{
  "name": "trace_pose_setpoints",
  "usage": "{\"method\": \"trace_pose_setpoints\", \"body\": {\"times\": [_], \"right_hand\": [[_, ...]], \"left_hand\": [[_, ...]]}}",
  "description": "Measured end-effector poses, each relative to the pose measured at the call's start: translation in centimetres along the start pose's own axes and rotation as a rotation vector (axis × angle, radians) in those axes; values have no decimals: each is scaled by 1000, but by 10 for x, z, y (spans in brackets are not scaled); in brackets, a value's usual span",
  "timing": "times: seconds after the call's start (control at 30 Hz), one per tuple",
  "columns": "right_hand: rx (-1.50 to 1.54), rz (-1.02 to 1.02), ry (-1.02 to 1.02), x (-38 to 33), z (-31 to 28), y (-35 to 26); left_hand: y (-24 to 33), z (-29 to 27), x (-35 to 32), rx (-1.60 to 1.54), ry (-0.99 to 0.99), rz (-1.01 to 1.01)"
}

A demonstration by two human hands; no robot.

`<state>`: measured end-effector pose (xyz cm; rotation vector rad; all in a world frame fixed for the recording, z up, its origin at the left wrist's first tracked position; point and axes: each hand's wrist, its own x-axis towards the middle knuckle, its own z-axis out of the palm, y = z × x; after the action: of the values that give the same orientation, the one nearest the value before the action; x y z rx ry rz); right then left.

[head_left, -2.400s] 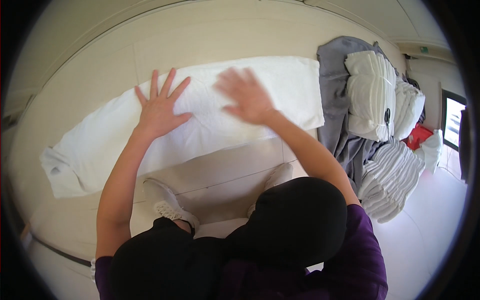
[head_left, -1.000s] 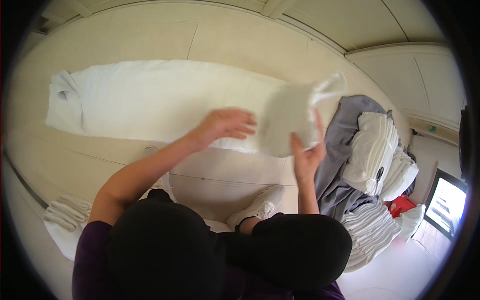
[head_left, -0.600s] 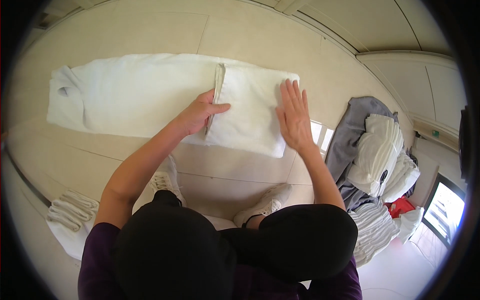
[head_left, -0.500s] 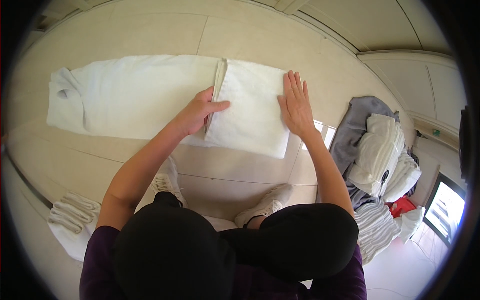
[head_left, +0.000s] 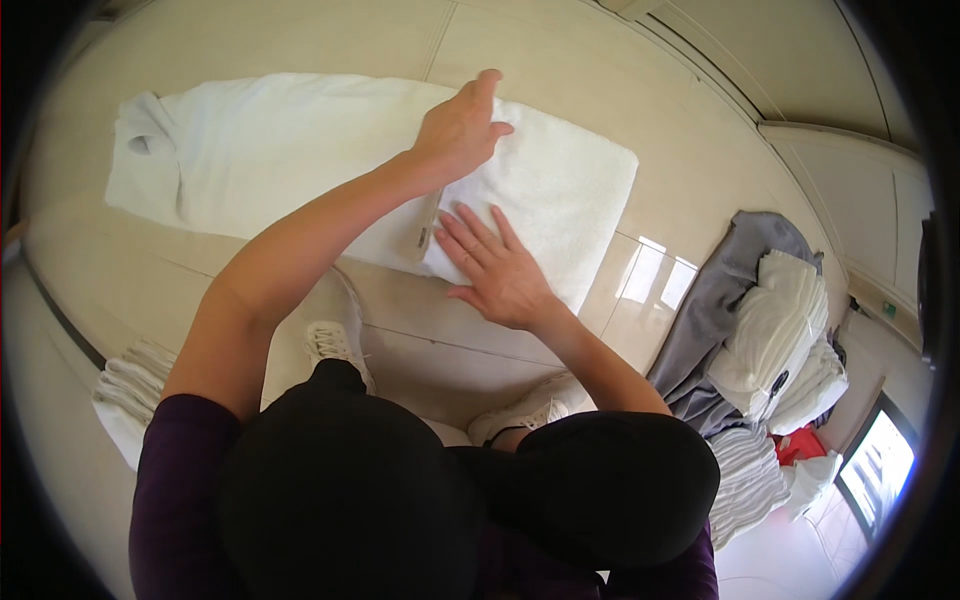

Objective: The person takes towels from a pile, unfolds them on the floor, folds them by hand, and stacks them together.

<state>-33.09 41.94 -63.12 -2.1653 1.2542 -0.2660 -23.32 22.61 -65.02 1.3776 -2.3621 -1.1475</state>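
- On the pale tiled floor (head_left: 700, 150), a long white towel (head_left: 270, 150) lies spread out flat, its right part folded over into a double layer
- At the towel's far left end the cloth is bunched into a small hump; the folded right end lies square and smooth, toward the floor's upper right
- Left hand (head_left: 462, 128) – fingers together and lightly bent, it rests on the top of the folded layer near the towel's far edge; whether it pinches the cloth or only presses on it I cannot tell
- Right hand (head_left: 497, 268) – open, fingers spread, palm flat on the folded layer at the towel's near edge, gripping nothing
- A small label (head_left: 424, 232) shows at the fold line, just beside the right hand's fingertips
- Two white shoes (head_left: 338, 342) stand on the floor near the towel's near edge, below the hands
- Toward the floor's right edge a grey cloth (head_left: 715, 300) lies crumpled, with a heap of folded white towels (head_left: 780, 335) on it; something red (head_left: 795, 443) peeks out just below that heap
- At the floor's lower left edge sits a stack of folded white cloths (head_left: 125, 385), well apart from the spread towel
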Motion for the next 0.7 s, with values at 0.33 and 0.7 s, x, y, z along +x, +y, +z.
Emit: {"method": "trace_pose_setpoints", "body": {"times": [0.33,0.7], "right_hand": [[-322,496,335,-37,9,42],[1155,1060,851,-71,-4,97]], "left_hand": [[-26,13,30,69,321,229],[-50,-44,-104,-169,486,282]]}}
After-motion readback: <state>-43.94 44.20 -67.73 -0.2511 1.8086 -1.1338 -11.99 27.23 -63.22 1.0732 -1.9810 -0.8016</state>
